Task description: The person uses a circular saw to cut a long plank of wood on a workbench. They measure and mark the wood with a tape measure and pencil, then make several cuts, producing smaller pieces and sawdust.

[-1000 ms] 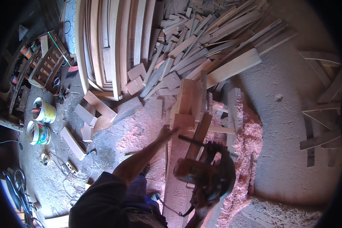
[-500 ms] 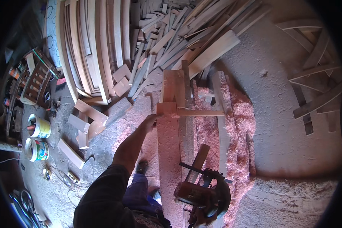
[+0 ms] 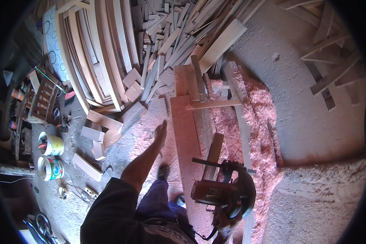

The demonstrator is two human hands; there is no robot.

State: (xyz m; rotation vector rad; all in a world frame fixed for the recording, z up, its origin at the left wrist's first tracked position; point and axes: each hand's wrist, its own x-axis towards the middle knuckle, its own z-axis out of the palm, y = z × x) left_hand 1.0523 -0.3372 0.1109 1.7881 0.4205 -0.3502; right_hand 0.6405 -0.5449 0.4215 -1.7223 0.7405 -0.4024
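My right hand (image 3: 228, 223) is wrapped round the rear handle of a dark, dusty circular saw (image 3: 215, 193) at the lower middle. The saw is over the right side of a long reddish plank (image 3: 183, 134) that runs away from me on the workbench. A short wooden strip (image 3: 214, 152) shows just beyond the saw, partly hidden by it. My left hand (image 3: 160, 131) is held beside the plank's left edge, apart from it. Its fingers seem stretched out, with nothing visible in them. A thin cross strip (image 3: 215, 104) spans from the plank's far end to the bench's right rail (image 3: 239, 87).
Pinkish shavings (image 3: 261, 114) heap along the bench's right side. Offcuts (image 3: 179, 40) pile up beyond it, beside long boards (image 3: 103, 53) at far left. Two buckets (image 3: 53, 168), cables and a power strip (image 3: 90, 192) lie left. Wooden frames (image 3: 329, 57) stand far right.
My left hand has let go of the plank's far end and drawn back to its left. The small block seen there no longer stands out. My right hand stays on the saw.
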